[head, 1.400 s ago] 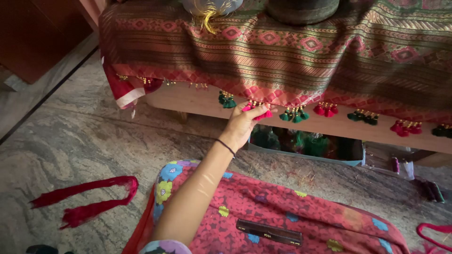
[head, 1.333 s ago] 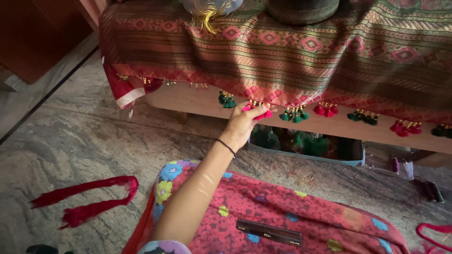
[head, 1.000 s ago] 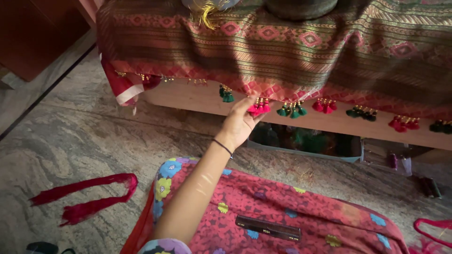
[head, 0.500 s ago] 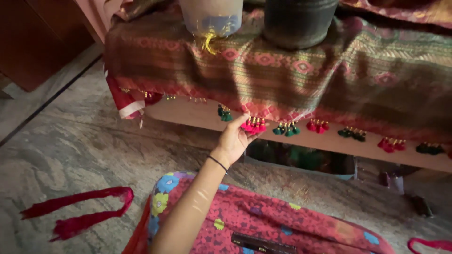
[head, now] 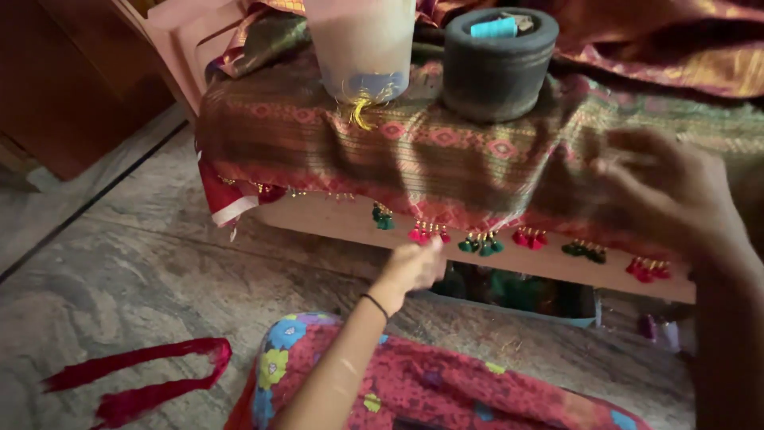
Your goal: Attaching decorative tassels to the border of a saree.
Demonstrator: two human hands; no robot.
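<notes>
Two hands: blurred right hand [head: 668,191] spread over woven cloth [head: 446,151]; left hand [head: 414,267] pinching pink tassel [head: 426,233].

Left hand [head: 412,267] is raised to a pink tassel [head: 426,233] on the woven cloth [head: 446,159] draped over the bench [head: 334,223]. Right hand [head: 672,195] is seen blurred above the cloth.

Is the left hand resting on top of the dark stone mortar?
No: the left hand is down at the fabric's fringe, by a pink tassel, while the stone mortar stands untouched on top of the draped fabric.
</notes>
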